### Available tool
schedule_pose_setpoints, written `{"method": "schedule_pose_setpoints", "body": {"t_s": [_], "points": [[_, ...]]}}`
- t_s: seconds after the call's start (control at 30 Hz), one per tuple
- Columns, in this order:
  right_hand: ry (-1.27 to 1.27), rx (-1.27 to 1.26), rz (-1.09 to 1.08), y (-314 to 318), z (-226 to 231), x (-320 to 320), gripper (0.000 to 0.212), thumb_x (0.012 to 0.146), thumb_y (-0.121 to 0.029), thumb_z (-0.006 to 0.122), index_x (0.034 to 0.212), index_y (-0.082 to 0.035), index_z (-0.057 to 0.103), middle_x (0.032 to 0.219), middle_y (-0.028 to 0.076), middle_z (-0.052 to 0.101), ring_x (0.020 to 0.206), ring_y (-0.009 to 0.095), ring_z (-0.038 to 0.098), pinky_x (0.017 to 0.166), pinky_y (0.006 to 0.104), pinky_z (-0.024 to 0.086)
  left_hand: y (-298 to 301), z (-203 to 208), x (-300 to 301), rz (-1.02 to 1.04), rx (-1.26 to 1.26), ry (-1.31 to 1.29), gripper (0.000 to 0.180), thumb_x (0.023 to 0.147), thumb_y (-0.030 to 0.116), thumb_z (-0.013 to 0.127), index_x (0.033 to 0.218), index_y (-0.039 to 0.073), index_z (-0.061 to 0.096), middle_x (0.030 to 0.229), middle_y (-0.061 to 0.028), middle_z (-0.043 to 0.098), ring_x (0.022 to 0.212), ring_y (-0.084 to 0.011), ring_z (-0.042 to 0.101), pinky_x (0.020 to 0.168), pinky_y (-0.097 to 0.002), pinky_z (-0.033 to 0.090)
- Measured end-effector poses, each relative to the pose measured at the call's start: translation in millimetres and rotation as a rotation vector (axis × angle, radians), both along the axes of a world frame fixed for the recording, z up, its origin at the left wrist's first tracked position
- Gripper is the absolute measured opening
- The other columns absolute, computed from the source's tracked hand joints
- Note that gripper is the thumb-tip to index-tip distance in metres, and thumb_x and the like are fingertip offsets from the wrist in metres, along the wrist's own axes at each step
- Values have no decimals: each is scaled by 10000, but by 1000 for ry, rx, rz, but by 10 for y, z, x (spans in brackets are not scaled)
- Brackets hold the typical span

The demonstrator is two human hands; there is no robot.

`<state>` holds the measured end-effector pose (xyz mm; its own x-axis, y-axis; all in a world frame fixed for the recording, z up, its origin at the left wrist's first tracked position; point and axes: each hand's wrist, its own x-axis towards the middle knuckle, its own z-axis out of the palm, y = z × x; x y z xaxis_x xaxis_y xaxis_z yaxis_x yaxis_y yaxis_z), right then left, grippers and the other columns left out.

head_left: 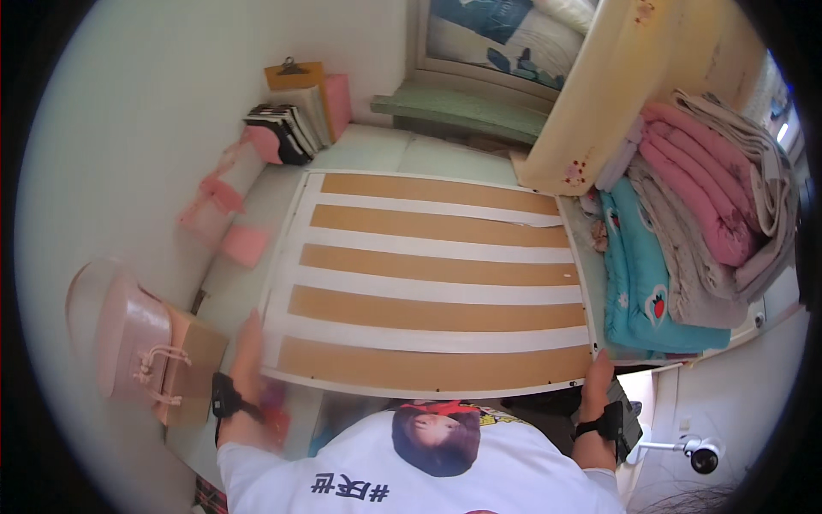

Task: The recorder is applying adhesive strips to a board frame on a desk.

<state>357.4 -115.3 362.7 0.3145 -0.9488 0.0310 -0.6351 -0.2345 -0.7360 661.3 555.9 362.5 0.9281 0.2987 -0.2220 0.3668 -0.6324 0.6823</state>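
Observation:
A large flat board (442,275), with a thin white frame and brown and white stripes across its face, lies before me over the table. My left hand (247,347) is at its near left edge, fingers mostly hidden along the rim. At the near right corner, my right hand (598,374) grips the frame with the thumb side showing. The board's near edge comes close to my white shirt. One white strip near the far right looks slightly loose at its end.
On the left stand a pink handbag (137,330) and a cardboard box (193,364). Books (295,128) and a clipboard (294,77) stand against the wall. Folded quilts (698,188) are piled on the right, beside a cream curtain (599,94). A small camera (704,457) sits at lower right.

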Motion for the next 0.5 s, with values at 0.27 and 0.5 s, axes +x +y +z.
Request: {"method": "schedule_pose_setpoints", "body": {"t_s": [0.27,0.5], "points": [[69,-1,-36,202,97,-32,543,935,-365,319,989,99,596,953,297,597,935,445,552,805,451,410,91,-86,159,-4,-38,-84,615,946,448,331,969,-112,586,889,-173,620,816,-240,566,767,-353,431],[51,-5,-85,369,231,21,541,937,-371,317,967,83,609,925,289,605,921,448,554,794,458,414,-98,257,240,-23,-73,19,641,945,461,322,1010,-127,570,926,-187,618,855,-262,573,794,-351,429]]}}
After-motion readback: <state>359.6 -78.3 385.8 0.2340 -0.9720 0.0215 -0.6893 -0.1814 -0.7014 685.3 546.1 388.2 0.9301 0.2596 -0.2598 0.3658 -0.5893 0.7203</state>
